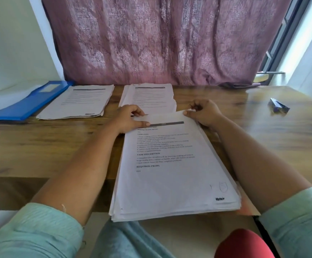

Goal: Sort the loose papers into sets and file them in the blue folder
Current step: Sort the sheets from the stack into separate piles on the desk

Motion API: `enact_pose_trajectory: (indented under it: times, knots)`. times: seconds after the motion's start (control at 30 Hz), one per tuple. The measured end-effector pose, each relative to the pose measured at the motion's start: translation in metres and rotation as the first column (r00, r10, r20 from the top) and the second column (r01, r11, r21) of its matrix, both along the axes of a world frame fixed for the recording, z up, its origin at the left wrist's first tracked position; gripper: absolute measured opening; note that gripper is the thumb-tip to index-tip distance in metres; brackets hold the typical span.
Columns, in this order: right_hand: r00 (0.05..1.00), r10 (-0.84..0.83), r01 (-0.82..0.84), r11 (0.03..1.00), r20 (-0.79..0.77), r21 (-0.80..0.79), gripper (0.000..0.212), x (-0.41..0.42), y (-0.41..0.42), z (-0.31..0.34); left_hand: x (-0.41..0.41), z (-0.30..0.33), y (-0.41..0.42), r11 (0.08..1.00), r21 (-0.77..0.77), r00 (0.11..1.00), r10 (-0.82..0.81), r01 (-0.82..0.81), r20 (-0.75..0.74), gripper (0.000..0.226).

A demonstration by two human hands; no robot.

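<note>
We're pinching the top sheet's far corners with both hands to peel it off the stack overhanging the worktop's near edge; folder is waiting far left.

Wooden table under blue folder, paper stacks, stapler

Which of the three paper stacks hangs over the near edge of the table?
The big stack that both hands hold at its far end. It juts past the table edge toward the person; the two smaller stacks lie flat near the curtain.
</note>
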State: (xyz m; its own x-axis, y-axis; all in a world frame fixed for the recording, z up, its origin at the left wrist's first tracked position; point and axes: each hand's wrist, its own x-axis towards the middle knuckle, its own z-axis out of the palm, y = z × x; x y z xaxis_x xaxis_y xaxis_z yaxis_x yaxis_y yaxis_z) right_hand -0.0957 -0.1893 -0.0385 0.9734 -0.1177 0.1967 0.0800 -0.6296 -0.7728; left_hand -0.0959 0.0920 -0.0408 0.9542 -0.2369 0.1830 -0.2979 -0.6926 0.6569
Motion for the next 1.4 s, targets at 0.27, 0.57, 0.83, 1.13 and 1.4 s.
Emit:
enact_pose_trajectory:
  times: [0.27, 0.57, 0.83, 1.13, 1.4]
  knots:
    - [0.996, -0.033, 0.030, 0.999, 0.077, 0.035, 0.019, 0.003, -0.003, 0.003, 0.001, 0.002, -0.001, 0.998, 0.007, 0.997, 0.064, -0.064, 0.045, 0.048]
    - [0.979, -0.022, -0.029, 0.969, 0.205, 0.245, 0.014, 0.005, -0.006, 0.007, 0.006, 0.003, 0.001, 0.978, -0.178, 0.991, 0.122, -0.110, 0.060, 0.065]
    - [0.924, -0.049, 0.054, 0.999, 0.380, -0.004, 0.022, 0.009, -0.010, 0.009, 0.003, 0.006, 0.000, 0.961, -0.251, 0.974, 0.156, -0.112, 0.162, 0.033]
    - [0.976, 0.215, -0.210, 0.879, 0.036, 0.428, 0.028, -0.011, -0.003, 0.017, 0.004, 0.012, -0.001, 0.813, -0.562, 0.963, 0.250, -0.151, 0.103, 0.008]
    - [0.810, 0.540, -0.322, 0.735, -0.229, 0.597, 0.042, -0.015, -0.017, 0.020, 0.008, 0.024, 0.013, 0.550, -0.677, 0.810, 0.575, -0.489, -0.118, 0.025]
